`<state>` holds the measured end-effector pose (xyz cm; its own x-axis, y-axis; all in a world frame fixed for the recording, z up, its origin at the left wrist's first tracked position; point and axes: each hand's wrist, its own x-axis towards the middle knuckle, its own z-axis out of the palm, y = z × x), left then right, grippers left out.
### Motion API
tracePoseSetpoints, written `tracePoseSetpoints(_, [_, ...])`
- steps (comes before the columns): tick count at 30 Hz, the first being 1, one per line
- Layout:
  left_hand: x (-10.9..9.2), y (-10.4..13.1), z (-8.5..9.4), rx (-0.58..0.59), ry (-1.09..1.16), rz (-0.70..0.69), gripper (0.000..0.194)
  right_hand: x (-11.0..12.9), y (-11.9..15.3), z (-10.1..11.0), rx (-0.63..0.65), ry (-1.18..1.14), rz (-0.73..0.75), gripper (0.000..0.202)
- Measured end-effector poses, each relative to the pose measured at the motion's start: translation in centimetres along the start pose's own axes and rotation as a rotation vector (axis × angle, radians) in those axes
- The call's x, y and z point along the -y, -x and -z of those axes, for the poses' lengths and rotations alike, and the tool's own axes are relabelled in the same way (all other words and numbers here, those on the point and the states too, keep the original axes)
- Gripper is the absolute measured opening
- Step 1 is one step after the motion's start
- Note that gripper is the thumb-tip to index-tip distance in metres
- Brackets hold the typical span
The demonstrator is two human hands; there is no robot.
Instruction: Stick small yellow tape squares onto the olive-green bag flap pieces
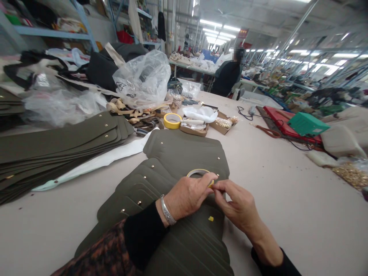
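My left hand (188,195), with a silver bracelet at its wrist, grips a roll of yellow tape (198,171) above a fanned stack of dark olive panels (184,147). Close against it, the fingertips of my right hand (237,201) are pinched together at the edge of the roll, perhaps on the tape's end, which is too small to make out. Small metal studs dot the panels. A little yellow piece (211,219) lies on the panels below my hands.
Another olive stack (57,149) lies left beside a white strip (100,160). Behind are a second yellow tape roll (172,120), small boxes (194,130) and plastic bags (143,78). A green box (307,123) stands right. A person (228,76) is farther back.
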<state>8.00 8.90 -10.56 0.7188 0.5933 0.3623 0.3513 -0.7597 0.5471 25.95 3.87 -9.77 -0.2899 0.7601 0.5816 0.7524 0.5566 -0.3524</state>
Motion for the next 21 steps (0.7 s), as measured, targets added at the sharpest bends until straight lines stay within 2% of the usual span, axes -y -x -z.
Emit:
tracePoseSetpoints(4, [0.1, -0.2, 0.0, 0.024, -0.014, 0.018, 0.012, -0.2, 0.3, -0.4, -0.057, 0.085, 0.014, 0.014])
tracePoseSetpoints(6, [0.2, -0.3, 0.0, 0.013, -0.019, 0.027, 0.01, -0.1, 0.3, -0.5, -0.057, 0.083, -0.038, 0.014])
tracePoseSetpoints(9, [0.1, -0.6, 0.0, -0.016, -0.061, 0.027, 0.012, 0.6, -0.1, -0.4, -0.019, 0.012, -0.289, 0.012])
tracePoseSetpoints(11, [0.0, -0.8, 0.0, -0.039, -0.109, 0.019, 0.014, 1.1, -0.6, -0.3, 0.004, -0.127, -0.523, 0.013])
tracePoseSetpoints(13, [-0.3, -0.9, 0.0, -0.072, -0.139, 0.005, 0.016, 1.2, -1.1, -0.4, 0.006, -0.299, -0.692, 0.016])
tracePoseSetpoints(17, [-0.9, -0.7, -0.1, -0.147, -0.155, -0.029, 0.019, -1.1, -1.0, -0.5, -0.057, -0.457, -0.898, 0.023])
tracePoseSetpoints(19, [-1.0, -0.7, -0.3, -0.12, -0.187, -0.003, 0.019, -3.1, -0.4, -0.5, -0.044, -0.514, -0.991, 0.029])
tracePoseSetpoints(21, [-0.9, -0.7, -0.5, -0.042, -0.259, 0.047, 0.018, -4.9, 0.1, -0.4, 0.017, -0.548, -1.039, 0.034])
